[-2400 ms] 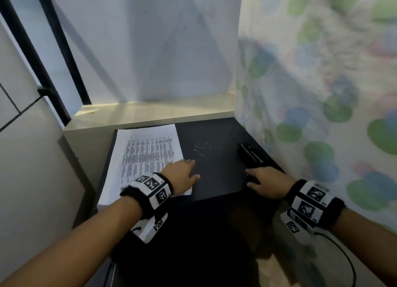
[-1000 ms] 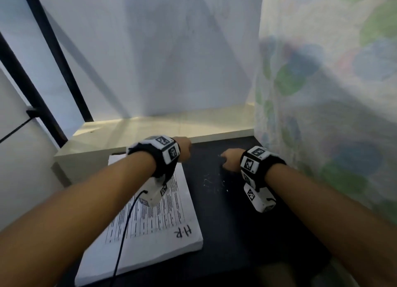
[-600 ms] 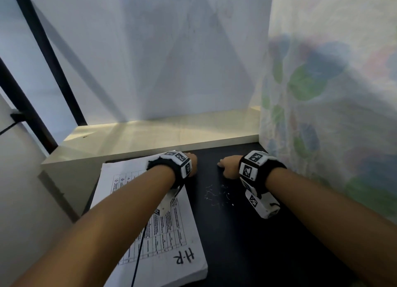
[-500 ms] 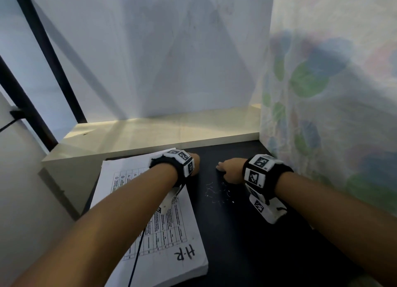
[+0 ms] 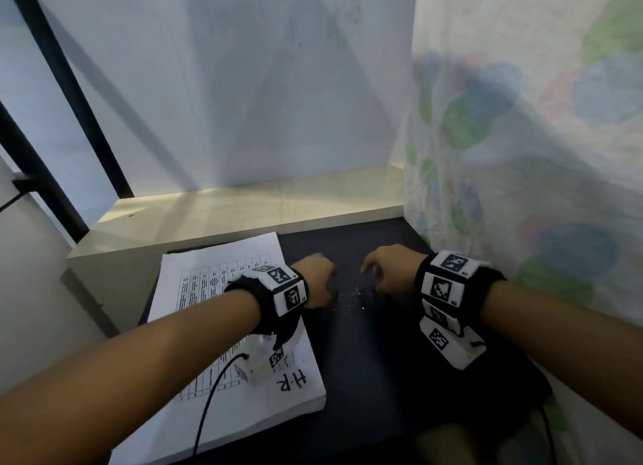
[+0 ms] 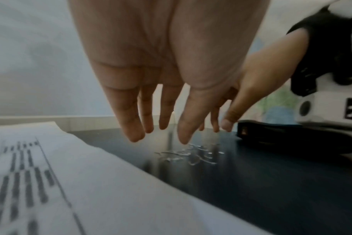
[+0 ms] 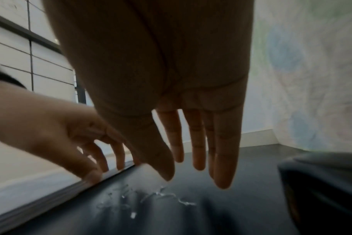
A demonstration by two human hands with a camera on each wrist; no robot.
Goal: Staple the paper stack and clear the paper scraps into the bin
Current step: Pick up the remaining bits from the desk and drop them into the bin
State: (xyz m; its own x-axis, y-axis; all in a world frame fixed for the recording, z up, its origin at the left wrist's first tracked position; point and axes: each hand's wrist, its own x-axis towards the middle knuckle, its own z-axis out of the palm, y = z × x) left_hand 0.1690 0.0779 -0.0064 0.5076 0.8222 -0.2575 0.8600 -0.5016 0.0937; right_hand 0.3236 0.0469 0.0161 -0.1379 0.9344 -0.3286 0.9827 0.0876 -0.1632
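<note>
While the scraps [image 5: 348, 295] lie in a loose cluster on the dark counter [image 5: 375, 360] just beside the paper stack [image 5: 222, 325], the left hand [image 5: 315, 280] and right hand [image 5: 389, 269] flank them, fingers relaxed and holding nothing, seemingly placed to gather them.

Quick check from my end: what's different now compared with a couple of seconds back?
Both hands left their spots: the left hand came off the paper stack, the right hand off the stapler. Both now hover open either side of the scraps. Stack, stapler and scraps stayed put.
</note>
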